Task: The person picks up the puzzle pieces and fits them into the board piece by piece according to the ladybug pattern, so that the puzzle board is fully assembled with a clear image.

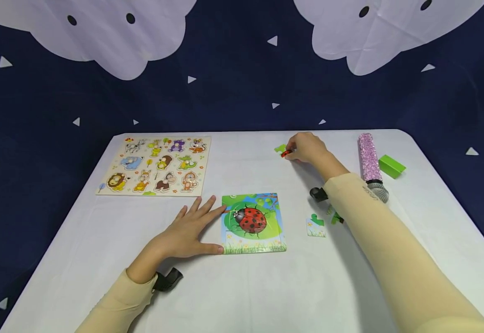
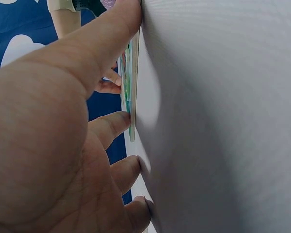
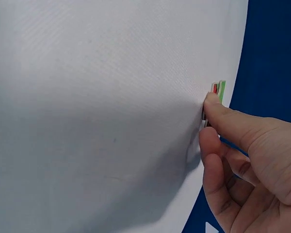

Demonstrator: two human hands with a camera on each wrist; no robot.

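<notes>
A square ladybug puzzle [image 1: 252,220] lies in the middle of the table. My left hand [image 1: 189,231] is spread at its left side, with thumb and index fingertips right at the puzzle's edge and the other fingers on the cloth. In the left wrist view the puzzle [image 2: 134,97] shows edge-on beside the thumb. Far off at the table's back, my right hand [image 1: 308,149] pinches a red-and-black puzzle piece [image 1: 286,153] between thumb and fingers. A green puzzle piece [image 1: 280,148] shows just beside it. The right wrist view shows the thumb against the thin edge of the red piece [image 3: 214,88].
At the back left lies an animal peg board [image 1: 154,166]. Loose pieces, one with flowers [image 1: 315,226] and a green one [image 1: 335,216], lie near the right forearm. A pink glitter microphone [image 1: 368,157] and a green block [image 1: 391,166] stand at the right on the white table [image 1: 242,296].
</notes>
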